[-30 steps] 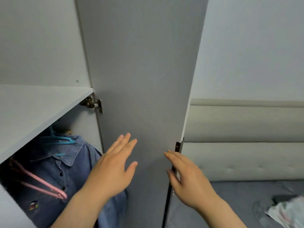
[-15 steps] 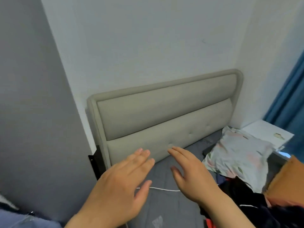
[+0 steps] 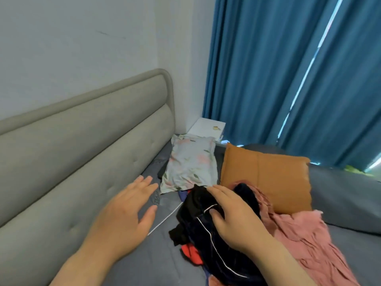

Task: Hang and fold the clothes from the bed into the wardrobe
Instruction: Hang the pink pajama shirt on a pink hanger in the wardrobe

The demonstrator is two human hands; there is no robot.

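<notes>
Swung to the bed (image 3: pixel 162 263), right hand (image 3: pixel 233 215) rests flat on dark clothes (image 3: pixel 195 226) (fingers straight); left hand (image 3: pixel 125 211) hovers open.

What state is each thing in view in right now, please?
dark garment: crumpled in a heap.
left hand: open, above the sheet.
right hand: open, flat on the dark garment.
pink garment: crumpled, unfolded.
red garment: mostly under the dark garment.
pillow: lying flat.
cushion: propped up, tilted.
curtain: drawn, thin gaps letting light in.
</notes>
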